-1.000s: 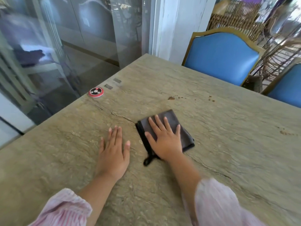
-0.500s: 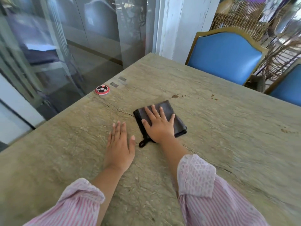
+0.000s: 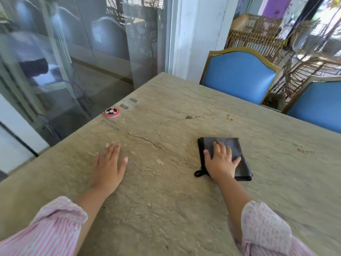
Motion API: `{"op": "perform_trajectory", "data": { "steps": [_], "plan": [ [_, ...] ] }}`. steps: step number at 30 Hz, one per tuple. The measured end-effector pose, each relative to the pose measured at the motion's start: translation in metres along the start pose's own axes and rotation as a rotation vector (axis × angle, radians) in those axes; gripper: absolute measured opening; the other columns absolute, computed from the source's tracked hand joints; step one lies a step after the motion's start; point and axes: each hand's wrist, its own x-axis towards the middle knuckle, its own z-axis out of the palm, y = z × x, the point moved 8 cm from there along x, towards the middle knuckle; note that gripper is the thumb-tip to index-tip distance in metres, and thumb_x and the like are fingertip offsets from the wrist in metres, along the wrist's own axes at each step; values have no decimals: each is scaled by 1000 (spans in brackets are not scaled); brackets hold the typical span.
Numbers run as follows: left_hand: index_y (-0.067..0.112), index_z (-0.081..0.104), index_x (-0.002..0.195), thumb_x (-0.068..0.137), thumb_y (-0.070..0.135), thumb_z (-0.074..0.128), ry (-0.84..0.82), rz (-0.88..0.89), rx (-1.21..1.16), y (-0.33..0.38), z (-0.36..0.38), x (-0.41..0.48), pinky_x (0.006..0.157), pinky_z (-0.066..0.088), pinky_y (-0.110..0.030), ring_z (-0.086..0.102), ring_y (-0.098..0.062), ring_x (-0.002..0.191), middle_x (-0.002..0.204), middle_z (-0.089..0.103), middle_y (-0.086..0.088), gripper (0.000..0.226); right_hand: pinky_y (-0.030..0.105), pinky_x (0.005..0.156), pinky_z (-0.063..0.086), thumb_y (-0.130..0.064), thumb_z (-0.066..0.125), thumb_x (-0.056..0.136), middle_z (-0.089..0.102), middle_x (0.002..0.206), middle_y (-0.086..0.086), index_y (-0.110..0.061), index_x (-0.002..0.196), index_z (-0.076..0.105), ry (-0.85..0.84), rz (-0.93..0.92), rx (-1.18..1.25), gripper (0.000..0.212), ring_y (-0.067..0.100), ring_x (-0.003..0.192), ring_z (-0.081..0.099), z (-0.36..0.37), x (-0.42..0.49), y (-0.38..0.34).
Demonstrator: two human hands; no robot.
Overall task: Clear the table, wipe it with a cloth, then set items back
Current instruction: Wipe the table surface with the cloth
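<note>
I see my right hand point(image 3: 221, 164) pressing flat on the folded dark grey cloth point(image 3: 242, 168), fingers straight and slightly spread, on the stone table point(image 3: 166, 209) well right of the red call button point(image 3: 112, 112). My left hand point(image 3: 108, 169) lies flat nearer that button, fingers straight, holding nothing.

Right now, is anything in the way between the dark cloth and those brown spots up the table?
Nothing visible. Only bare table lies between the cloth and the brown spots; the red disc sits far left.

Bright daylight, soft wide-angle blur
</note>
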Motion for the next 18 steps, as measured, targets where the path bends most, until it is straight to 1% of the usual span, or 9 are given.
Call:
{"op": "perform_trajectory", "data": {
  "steps": [2, 4, 7, 9, 11, 13, 15, 16, 18],
  "plan": [
    [15, 19, 148, 95, 47, 19, -6, -16, 21, -7, 5, 0, 118, 2, -42, 4, -16, 147, 158, 12, -1, 62, 60, 113, -7, -51, 20, 97, 3, 159, -9, -24, 150, 11, -50, -149, 12, 60, 18, 147, -4, 13, -13, -44],
    [17, 20, 148, 96, 45, 22, -5, -34, 17, -10, 10, 2, 119, 2, -43, 5, -15, 147, 158, 12, 1, 59, 59, 112, -10, -49, 18, 98, -2, 159, -11, -25, 151, 6, -88, -308, 14, 60, 17, 146, -9, 28, -24, -96],
    [19, 20, 148, 89, 50, 11, 19, -29, 25, -10, 11, 2, 118, 1, -41, 5, -13, 146, 158, 13, 2, 68, 58, 112, -12, -48, 18, 99, -2, 159, -12, -26, 151, 5, -160, -572, 12, 58, 17, 146, -9, 48, -25, -177],
    [20, 18, 148, 85, 50, 7, 29, -28, 38, -11, 10, 3, 118, 0, -40, 4, -12, 146, 158, 12, 4, 71, 58, 112, -12, -48, 18, 99, -1, 158, -14, -29, 150, 7, -202, -688, -20, 56, 17, 146, -7, 55, 2, -215],
    [21, 16, 149, 85, 49, 6, 11, -39, 44, -11, 12, 3, 118, -2, -39, 2, -10, 146, 158, 10, 5, 70, 58, 112, -11, -49, 19, 99, -1, 158, -15, -32, 150, 7, -216, -660, -45, 55, 17, 147, -7, 55, 44, -232],
    [22, 14, 149, 86, 48, 6, 6, -44, 50, -11, 13, 3, 118, -3, -39, 0, -10, 146, 158, 8, 6, 69, 60, 110, -10, -48, 18, 99, -4, 158, -14, -31, 150, 5, -182, -516, -42, 55, 18, 146, -9, 53, 80, -234],
    [23, 13, 149, 85, 48, 5, 6, -48, 49, -11, 12, 4, 118, -4, -38, 0, -9, 146, 158, 8, 7, 69, 62, 109, -10, -45, 16, 100, -6, 159, -11, -29, 150, 3, -148, -418, -49, 55, 21, 146, -11, 53, 88, -235],
    [23, 14, 149, 85, 48, 4, 2, -48, 52, -12, 12, 4, 118, -4, -39, 0, -9, 146, 158, 8, 7, 69, 63, 109, -10, -44, 15, 100, -6, 159, -10, -28, 150, 3, -154, -429, -47, 54, 22, 146, -11, 55, 80, -241],
    [23, 14, 148, 83, 52, -1, -3, -41, 48, -12, 11, 2, 118, -3, -40, 0, -10, 146, 158, 7, 6, 74, 61, 109, -12, -45, 16, 99, -3, 159, -11, -30, 150, 5, -181, -556, -34, 54, 22, 146, -10, 64, 47, -254]
  ]
}}
